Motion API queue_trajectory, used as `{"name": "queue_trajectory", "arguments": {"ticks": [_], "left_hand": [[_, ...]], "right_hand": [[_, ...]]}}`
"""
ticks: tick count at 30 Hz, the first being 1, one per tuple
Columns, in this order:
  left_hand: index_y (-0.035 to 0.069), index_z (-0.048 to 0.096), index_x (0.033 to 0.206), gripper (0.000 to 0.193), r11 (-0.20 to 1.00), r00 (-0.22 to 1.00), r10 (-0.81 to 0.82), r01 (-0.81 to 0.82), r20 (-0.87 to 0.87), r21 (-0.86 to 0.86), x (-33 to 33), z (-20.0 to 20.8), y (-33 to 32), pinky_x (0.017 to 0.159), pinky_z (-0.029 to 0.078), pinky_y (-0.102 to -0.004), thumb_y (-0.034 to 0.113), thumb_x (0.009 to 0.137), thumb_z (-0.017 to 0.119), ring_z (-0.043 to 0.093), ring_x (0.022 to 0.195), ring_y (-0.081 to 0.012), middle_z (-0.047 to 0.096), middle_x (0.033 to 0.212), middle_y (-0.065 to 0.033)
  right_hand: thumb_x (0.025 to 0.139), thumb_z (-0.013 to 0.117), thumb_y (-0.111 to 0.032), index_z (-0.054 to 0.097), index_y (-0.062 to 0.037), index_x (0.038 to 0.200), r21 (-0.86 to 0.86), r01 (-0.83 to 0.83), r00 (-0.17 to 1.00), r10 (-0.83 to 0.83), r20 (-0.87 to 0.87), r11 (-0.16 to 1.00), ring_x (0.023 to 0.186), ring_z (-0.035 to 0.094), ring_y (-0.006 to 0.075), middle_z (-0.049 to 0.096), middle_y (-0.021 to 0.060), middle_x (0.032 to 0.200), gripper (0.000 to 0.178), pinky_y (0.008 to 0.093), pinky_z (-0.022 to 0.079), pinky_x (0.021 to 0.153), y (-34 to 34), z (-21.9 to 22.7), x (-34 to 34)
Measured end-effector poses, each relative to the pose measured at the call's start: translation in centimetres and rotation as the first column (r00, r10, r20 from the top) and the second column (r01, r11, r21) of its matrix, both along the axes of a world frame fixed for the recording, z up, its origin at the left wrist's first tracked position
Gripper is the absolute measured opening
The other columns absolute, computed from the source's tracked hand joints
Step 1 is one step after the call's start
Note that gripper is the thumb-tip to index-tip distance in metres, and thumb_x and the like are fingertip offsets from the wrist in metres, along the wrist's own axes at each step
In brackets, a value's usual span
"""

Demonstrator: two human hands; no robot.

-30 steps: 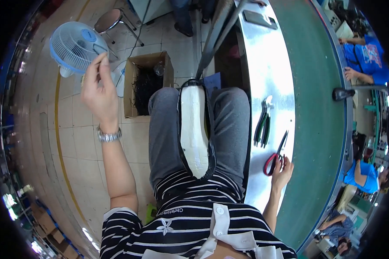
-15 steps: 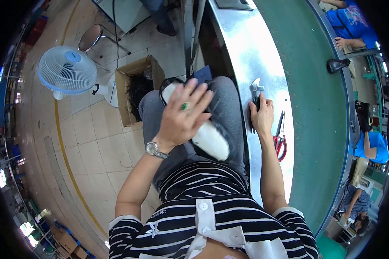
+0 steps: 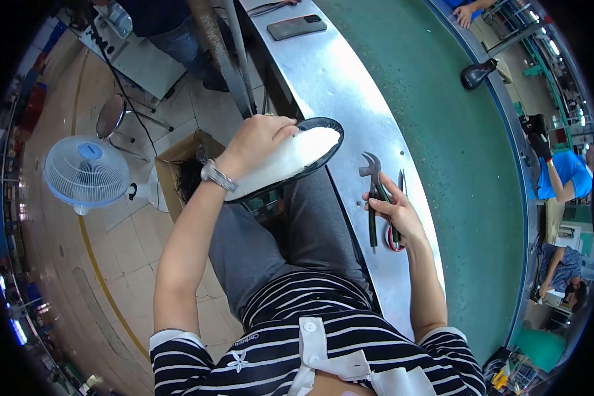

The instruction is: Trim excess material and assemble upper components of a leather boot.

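Note:
My left hand point(image 3: 261, 140) is closed round a black-edged shoe piece point(image 3: 313, 146), held above my lap with its white, sole-shaped face turned up. My fingers cover part of that face. Over the metal bench edge point(image 3: 340, 86), my right hand point(image 3: 399, 212) grips lasting pincers point(image 3: 371, 173) by the dark handles, with the curved jaws pointing away from me. Scissors point(image 3: 402, 178) with red handles lie on the bench, partly hidden behind that hand and the pincers.
A phone point(image 3: 297, 27) lies farther along the bench, beside a green conveyor belt point(image 3: 455, 218). A black shoe point(image 3: 476, 74) stands across the belt, where co-workers sit. To my left are a fan point(image 3: 86, 173), a stool point(image 3: 111, 117) and a cardboard box point(image 3: 209, 144).
My left hand, blurred and spread over the shoe piece on my lap before, now grips and lifts it. The pincers have come up off the bench in my right hand. The view has turned.

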State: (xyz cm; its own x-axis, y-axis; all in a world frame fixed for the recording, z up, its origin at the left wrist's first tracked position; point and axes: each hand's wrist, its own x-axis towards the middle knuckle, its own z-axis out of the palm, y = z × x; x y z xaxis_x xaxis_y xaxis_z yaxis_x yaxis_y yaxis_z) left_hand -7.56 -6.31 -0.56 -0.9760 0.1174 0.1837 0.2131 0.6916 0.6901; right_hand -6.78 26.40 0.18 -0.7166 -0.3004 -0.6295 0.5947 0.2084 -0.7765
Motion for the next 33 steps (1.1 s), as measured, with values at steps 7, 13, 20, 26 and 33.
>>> {"name": "queue_trajectory", "arguments": {"ticks": [7, 13, 20, 26, 33], "left_hand": [[0.001, 0.059, 0.091, 0.031, 0.909, 0.948, 0.317, -0.313, -0.031, -0.275, -0.3, -0.2, 1.8, 0.064, 0.052, -0.0481, 0.031, 0.095, 0.054, 0.065, 0.066, -0.0361, 0.065, 0.07, -0.0191], [-0.003, 0.047, 0.134, 0.081, 0.98, 0.954, 0.185, -0.195, 0.235, 0.023, 2.4, 0.8, 1.3, 0.085, 0.049, -0.0424, 0.047, 0.076, 0.076, 0.063, 0.095, -0.0402, 0.064, 0.103, -0.0269], [-0.002, 0.023, 0.148, 0.107, 0.907, 0.933, 0.361, -0.354, -0.013, -0.229, 7.7, 0.4, 6.2, 0.106, 0.036, -0.0422, 0.008, 0.06, 0.084, 0.049, 0.121, -0.0363, 0.054, 0.126, -0.0206], [0.0, 0.043, 0.137, 0.089, 0.917, 0.936, 0.317, -0.343, -0.151, -0.203, 8.5, 0.1, 6.3, 0.106, 0.037, -0.0399, 0.007, 0.058, 0.083, 0.05, 0.122, -0.0315, 0.056, 0.127, -0.0155], [-0.004, 0.046, 0.135, 0.077, 0.916, 0.931, 0.26, -0.321, -0.255, -0.241, 9.1, -1.2, 5.8, 0.108, 0.037, -0.0421, 0.01, 0.066, 0.078, 0.051, 0.123, -0.0342, 0.053, 0.133, -0.0208]], "right_hand": [[0.09, 0.058, -0.003, 0.031, -0.008, 0.149, -0.089, -0.434, 0.897, 0.421, -0.131, 0.897, 0.105, 0.061, 0.0188, 0.065, 0.0119, 0.116, 0.065, 0.0344, 0.044, 0.096, -4.2, 3.9, -2.1], [0.093, 0.055, -0.006, 0.031, -0.0093, 0.149, 0.067, -0.679, 0.714, 0.679, -0.171, 0.731, 0.103, 0.058, 0.0157, 0.063, 0.0089, 0.11, 0.061, 0.0324, 0.046, 0.092, -8.2, 5.6, -5.7], [0.096, 0.052, -0.009, 0.03, -0.0086, 0.144, 0.203, -0.779, 0.586, 0.804, -0.103, 0.594, 0.065, 0.057, 0.0101, 0.053, 0.0004, 0.08, 0.053, 0.0288, 0.052, 0.059, -10.4, 6.8, -5.4], [0.093, 0.055, -0.011, 0.032, -0.0027, 0.138, 0.455, -0.583, 0.452, 0.734, -0.507, 0.673, 0.072, 0.058, 0.0502, 0.06, 0.0312, 0.078, 0.051, 0.0531, 0.044, 0.062, -8.2, 3.7, -1.1], [0.092, 0.057, -0.011, 0.034, -0.0027, 0.137, 0.549, -0.549, 0.342, 0.769, -0.54, 0.63, 0.072, 0.06, 0.0474, 0.062, 0.0289, 0.076, 0.052, 0.0528, 0.046, 0.064, -8.3, 4.6, -2.0]]}}
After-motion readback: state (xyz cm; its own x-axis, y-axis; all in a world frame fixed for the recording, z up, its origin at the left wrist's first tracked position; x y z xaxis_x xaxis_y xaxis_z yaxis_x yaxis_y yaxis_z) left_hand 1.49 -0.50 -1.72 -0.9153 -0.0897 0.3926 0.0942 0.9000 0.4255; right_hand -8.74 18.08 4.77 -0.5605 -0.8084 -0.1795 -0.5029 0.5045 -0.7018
